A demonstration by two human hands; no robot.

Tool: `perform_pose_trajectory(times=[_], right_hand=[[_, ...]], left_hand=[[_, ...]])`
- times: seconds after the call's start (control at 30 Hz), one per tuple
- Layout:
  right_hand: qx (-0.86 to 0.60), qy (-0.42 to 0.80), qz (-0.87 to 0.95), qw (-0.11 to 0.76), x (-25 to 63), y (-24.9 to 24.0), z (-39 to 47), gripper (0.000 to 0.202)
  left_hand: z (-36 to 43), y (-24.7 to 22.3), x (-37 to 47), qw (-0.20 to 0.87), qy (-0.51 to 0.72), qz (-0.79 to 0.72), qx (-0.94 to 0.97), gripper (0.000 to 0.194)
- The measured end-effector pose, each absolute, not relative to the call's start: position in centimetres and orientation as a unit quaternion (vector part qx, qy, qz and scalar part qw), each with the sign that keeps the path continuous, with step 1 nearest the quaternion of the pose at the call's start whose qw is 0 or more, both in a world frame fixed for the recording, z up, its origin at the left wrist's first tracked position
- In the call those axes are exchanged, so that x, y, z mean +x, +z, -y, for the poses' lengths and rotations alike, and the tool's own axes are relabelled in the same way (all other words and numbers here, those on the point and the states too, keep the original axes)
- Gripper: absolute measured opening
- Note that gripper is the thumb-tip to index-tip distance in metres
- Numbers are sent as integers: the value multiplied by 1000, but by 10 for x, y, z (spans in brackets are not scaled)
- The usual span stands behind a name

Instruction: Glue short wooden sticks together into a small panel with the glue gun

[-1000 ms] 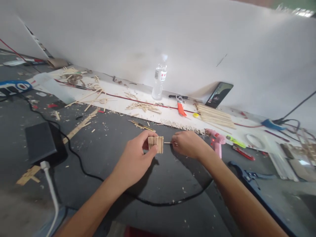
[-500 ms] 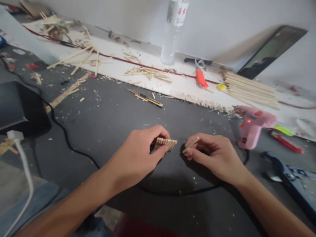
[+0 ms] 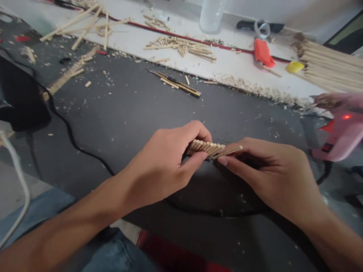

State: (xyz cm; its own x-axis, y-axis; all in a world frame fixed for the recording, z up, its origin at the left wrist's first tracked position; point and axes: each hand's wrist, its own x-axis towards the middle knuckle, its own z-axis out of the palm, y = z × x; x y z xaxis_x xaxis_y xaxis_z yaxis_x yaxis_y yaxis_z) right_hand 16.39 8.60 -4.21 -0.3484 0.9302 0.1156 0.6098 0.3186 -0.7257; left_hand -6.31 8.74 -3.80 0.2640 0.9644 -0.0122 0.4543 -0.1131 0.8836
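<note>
Between the thumb and fingers of my left hand (image 3: 172, 158) is a small row of short wooden sticks (image 3: 208, 146), side by side with their cut ends facing up. My right hand (image 3: 269, 173) pinches one single wooden stick (image 3: 231, 152) between thumb and fingertips. This stick slants at the right end of the row, very close to it; I cannot tell whether they touch. Both hands are just above the dark grey tabletop (image 3: 124, 102). The fingertips behind the row are partly hidden.
A pink glue gun (image 3: 340, 128) with a lit red light stands at the right. Beyond my hands lies a craft knife (image 3: 178, 84). Loose cut sticks (image 3: 181, 47) and a stack of long sticks (image 3: 331, 68) are on the white strip. A black cable (image 3: 70, 136) crosses the left side.
My right hand has brought its stick leftward, up to the right end of the row in my left hand. The view has moved closer and lower over the table.
</note>
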Motion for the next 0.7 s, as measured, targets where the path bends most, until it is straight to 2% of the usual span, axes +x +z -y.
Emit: perform_pose_trajectory(times=[0.3,0.7], right_hand=[[-491,267,786,265,162,-42,-85,6],[-483,244,799,262,161,-40,-85,4]], left_hand=[[-87,-38,-65,402,309,-500,702,16],[-86,-42,-67,360,299,-481,742,13]])
